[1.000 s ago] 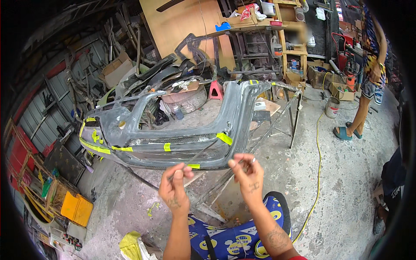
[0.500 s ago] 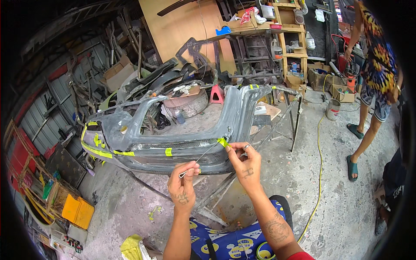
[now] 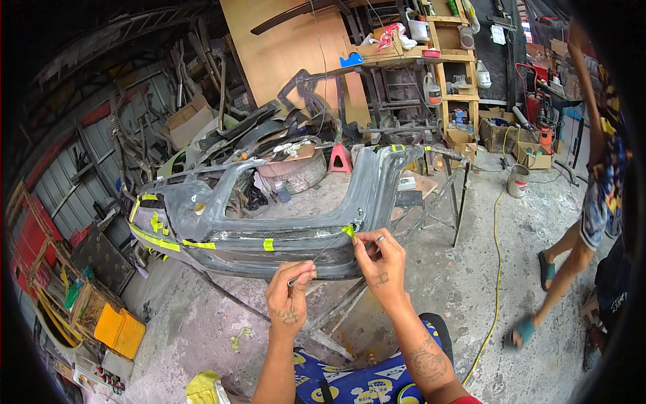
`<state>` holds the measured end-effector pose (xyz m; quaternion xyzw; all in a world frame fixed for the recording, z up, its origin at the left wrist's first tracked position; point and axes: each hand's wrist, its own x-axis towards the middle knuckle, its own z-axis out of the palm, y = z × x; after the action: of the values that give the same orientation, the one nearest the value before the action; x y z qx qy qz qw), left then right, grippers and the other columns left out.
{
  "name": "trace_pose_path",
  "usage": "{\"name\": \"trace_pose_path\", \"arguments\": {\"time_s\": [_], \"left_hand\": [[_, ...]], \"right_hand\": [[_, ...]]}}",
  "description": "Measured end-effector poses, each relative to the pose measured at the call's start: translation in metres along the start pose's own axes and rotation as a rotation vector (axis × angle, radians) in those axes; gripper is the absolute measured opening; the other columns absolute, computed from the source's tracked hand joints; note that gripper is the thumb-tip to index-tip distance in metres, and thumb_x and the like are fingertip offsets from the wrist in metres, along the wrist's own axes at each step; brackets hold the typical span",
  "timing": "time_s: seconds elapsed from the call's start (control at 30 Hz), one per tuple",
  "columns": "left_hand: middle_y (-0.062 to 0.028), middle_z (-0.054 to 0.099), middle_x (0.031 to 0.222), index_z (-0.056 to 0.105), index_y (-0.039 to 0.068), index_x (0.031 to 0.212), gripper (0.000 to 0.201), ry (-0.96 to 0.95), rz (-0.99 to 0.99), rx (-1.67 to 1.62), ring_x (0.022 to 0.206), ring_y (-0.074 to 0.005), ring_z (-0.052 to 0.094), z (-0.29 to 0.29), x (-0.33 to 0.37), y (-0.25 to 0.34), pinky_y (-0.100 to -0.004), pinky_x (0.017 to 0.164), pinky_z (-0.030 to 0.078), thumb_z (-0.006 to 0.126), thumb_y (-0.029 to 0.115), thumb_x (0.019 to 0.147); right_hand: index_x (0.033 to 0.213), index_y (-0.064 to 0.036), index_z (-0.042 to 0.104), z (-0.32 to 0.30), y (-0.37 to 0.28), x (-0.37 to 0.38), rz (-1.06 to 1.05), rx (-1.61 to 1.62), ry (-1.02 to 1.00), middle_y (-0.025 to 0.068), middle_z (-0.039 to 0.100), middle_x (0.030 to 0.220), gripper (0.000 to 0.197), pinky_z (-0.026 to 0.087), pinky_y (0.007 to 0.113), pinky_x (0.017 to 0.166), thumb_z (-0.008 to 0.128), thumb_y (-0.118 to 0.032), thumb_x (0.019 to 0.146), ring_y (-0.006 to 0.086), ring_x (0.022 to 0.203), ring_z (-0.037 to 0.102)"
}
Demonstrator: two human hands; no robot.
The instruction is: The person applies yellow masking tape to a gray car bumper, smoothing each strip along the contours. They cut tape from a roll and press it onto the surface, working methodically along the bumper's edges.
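Observation:
A grey sanded car bumper (image 3: 289, 221) lies across a metal stand in front of me, with bright yellow-green tape (image 3: 153, 240) along its left end and short pieces elsewhere. My right hand (image 3: 382, 269) is closed in a pinch on a small piece of yellow-green tape (image 3: 348, 230) at the bumper's right part. Lower and to the left, my left hand (image 3: 288, 296) is closed around a thin metal tool (image 3: 293, 281) with a bent or looped end. A fine line runs from this hand up toward the tape; whether it touches cannot be made out.
The stand's legs (image 3: 459, 209) reach the concrete floor at right. A yellow cable (image 3: 498, 269) runs along the floor, near a metal bucket (image 3: 517, 182). Another person (image 3: 595, 202) walks at far right. A pink stool (image 3: 340, 159) and stacked car parts lie behind the bumper.
My view has shifted slightly, and my left hand sits a little lower and further right. The right hand still pinches the tape. The other person has stepped further right with legs apart.

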<state>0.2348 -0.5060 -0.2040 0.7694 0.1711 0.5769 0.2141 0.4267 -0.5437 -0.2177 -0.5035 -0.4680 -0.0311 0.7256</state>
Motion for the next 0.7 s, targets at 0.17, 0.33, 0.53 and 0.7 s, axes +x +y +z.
{"name": "trace_pose_path", "arguments": {"time_s": [0.17,0.33,0.53,0.7], "left_hand": [[-0.016,0.072,0.109,0.069,-0.005,0.116,0.016,0.005,-0.058,-0.031,0.094,-0.0211,0.073,0.003,-0.001,-0.002,-0.0326,0.084,0.061,0.062,0.005,0.108],[-0.0158,0.071,0.112,0.069,-0.005,0.118,0.016,0.014,-0.049,-0.043,0.095,-0.021,0.073,0.004,-0.002,-0.008,-0.0327,0.086,0.061,0.061,0.006,0.108],[-0.0142,0.069,0.112,0.068,-0.004,0.119,0.018,0.046,-0.13,-0.134,0.096,-0.0202,0.072,0.006,0.001,-0.013,-0.0325,0.088,0.06,0.06,0.009,0.109],[-0.0151,0.071,0.112,0.069,-0.005,0.117,0.017,0.089,-0.16,-0.187,0.095,-0.0204,0.073,0.003,-0.002,-0.015,-0.0326,0.087,0.061,0.06,0.006,0.109]], "right_hand": [[0.099,0.0006,0.078,0.001,0.005,0.0,-0.009,0.0,0.014,0.0038,0.068,0.085,0.008,0.044,0.024,0.058,0.077,-0.001,0.092,0.0075,0.066,0.053],[0.099,0.0009,0.078,0.001,0.004,-0.001,-0.006,0.012,0.013,0.0037,0.068,0.085,0.008,0.044,0.023,0.058,0.077,-0.001,0.092,0.0067,0.065,0.053],[0.099,0.0019,0.077,-0.001,0.007,-0.001,-0.018,0.015,0.013,0.0041,0.068,0.085,0.007,0.044,0.023,0.057,0.077,0.0,0.092,0.0063,0.064,0.053],[0.098,0.0018,0.076,0.0,0.005,-0.001,-0.022,0.016,0.015,0.0042,0.068,0.085,0.006,0.044,0.024,0.057,0.077,0.0,0.092,0.0068,0.064,0.054]]}}
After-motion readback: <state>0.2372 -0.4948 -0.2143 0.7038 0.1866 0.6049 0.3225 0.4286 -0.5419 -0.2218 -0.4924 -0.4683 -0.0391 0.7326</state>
